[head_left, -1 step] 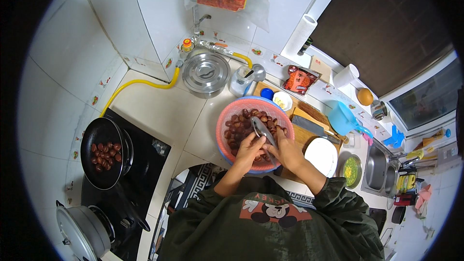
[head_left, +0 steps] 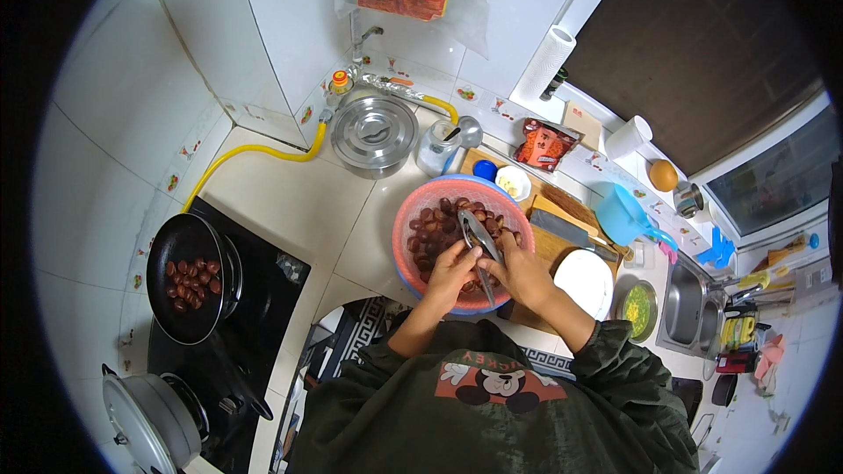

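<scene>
Against the preceding picture we find no visible shift: both hands, the tool and the bowl lie in the same positions. We judge the work over the bowl to be at the same stage.

At the far left, a black round frying pan (head_left: 189, 276) sits on the dark hob (head_left: 263, 298) and holds a small batch of brown chestnuts. Further right, a stainless-steel pot with a flat lid (head_left: 375, 133) stands against the tiled wall.

At centre, a pink round plastic bowl (head_left: 409, 250) rests on the white counter (head_left: 290, 202) and is filled with glossy brown chestnuts (head_left: 432, 228).

The left hand (head_left: 452, 274) hangs over the near rim of the bowl, fingers curled down among the chestnuts beside the tool. We cannot tell whether it grips one.

The right hand (head_left: 524, 274) is closed around the handles of a grey metal plier-type tool (head_left: 479, 241), whose head points away from us over the chestnuts.

To the right lie a wooden cutting board (head_left: 562, 211), a white round plate (head_left: 587, 283) and a steel sink (head_left: 687, 307).
</scene>
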{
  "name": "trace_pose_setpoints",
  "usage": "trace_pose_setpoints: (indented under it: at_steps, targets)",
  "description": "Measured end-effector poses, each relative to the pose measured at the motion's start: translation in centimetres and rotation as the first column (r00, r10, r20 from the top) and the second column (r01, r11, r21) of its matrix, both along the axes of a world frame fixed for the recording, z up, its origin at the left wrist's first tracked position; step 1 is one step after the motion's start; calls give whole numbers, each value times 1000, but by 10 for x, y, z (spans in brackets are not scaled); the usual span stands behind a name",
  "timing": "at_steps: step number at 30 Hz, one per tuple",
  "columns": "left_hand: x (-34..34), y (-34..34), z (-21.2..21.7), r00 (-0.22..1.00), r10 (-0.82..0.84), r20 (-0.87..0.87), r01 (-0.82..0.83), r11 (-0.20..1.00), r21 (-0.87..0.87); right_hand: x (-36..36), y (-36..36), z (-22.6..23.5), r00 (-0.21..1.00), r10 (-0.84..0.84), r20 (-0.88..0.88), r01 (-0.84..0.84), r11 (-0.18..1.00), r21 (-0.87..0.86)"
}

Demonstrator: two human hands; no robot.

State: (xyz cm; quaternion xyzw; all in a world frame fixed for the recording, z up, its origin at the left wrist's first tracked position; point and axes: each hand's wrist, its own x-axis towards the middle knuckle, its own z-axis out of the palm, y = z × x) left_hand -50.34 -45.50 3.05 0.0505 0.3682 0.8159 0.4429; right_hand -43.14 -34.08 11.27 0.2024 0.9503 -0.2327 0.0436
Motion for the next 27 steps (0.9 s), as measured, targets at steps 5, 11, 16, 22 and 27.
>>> trace_pose_setpoints:
  at_steps: [5, 11, 16, 22, 27]
  targets:
    - [-32, -22, -11, 912, -289, -291, 211, 939, -270, -5, 29, 36, 976, 170, 137, -160, 984, -81]
    - [-23, -19, 46, 211, -287, -934, -446, 822, -354, -10, 34, 55, 946, 122, 301, -48, 969, -243]
    - [-10, -9, 39, 89, -340, -936, -556, 763, -330, -10, 25, 57, 935, 99, 341, 7, 955, -297]
    - [-10, -10, 42, 108, -444, -890, -518, 738, -431, -4, 22, 52, 938, 169, 303, -88, 960, -264]
    - [-6, -8, 43, 196, -468, -862, -445, 741, -503, -2, 19, 56, 917, 206, 342, -129, 963, -235]
